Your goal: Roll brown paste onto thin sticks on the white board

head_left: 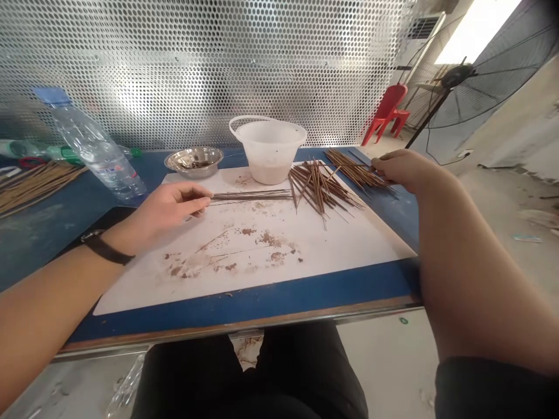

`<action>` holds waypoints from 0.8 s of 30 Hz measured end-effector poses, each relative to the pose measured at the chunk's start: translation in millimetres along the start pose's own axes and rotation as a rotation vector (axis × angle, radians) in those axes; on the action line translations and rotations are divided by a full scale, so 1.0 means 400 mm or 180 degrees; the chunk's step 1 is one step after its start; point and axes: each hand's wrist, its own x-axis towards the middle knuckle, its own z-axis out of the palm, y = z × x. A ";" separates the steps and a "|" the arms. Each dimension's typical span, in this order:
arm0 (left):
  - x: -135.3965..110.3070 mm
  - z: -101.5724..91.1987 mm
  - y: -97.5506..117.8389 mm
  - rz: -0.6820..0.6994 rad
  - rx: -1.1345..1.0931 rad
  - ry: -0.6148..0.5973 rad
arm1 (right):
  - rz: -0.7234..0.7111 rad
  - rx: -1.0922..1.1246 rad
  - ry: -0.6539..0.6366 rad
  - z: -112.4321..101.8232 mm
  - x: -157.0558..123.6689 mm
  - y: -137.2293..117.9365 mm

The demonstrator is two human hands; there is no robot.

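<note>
My left hand [168, 203] pinches a thin, straight bunch of long brown sticks [251, 196] that lies flat and reaches right across a stained white board [332, 256]. A loose, crisscrossed pile of pointed brown sticks [321, 187] lies at the board's far right. My right hand [404, 170] rests beyond that pile, its fingers curled on the ends of a second bundle of brown sticks [353, 170]. Its grip is partly hidden by the fingers. Brown residue marks the board in front of the sticks.
A white plastic pail [268, 151] and a steel bowl [194, 161] stand behind the board on a blue table [262, 305]. To the left lie a plastic water bottle [98, 151] and a heap of sticks [30, 186]. A perforated metal screen [196, 70] rises behind.
</note>
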 end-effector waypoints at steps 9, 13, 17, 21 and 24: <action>0.004 0.001 -0.007 0.0078 -0.0061 -0.0057 | -0.0186 0.0101 -0.1160 -0.007 -0.016 -0.008; 0.007 0.003 -0.019 -0.0022 -0.0389 -0.0127 | -0.0350 -0.0252 -0.1408 0.003 -0.010 -0.001; 0.009 0.006 -0.029 -0.0022 -0.0455 -0.0091 | -0.0474 -0.0518 -0.1373 0.003 -0.030 -0.026; 0.012 0.006 -0.038 -0.0037 -0.0348 -0.0099 | -0.0556 -0.0799 -0.1015 0.000 -0.035 -0.048; 0.014 0.006 -0.033 -0.0128 -0.0295 -0.0122 | -0.0760 -0.0705 -0.0653 0.002 -0.037 -0.063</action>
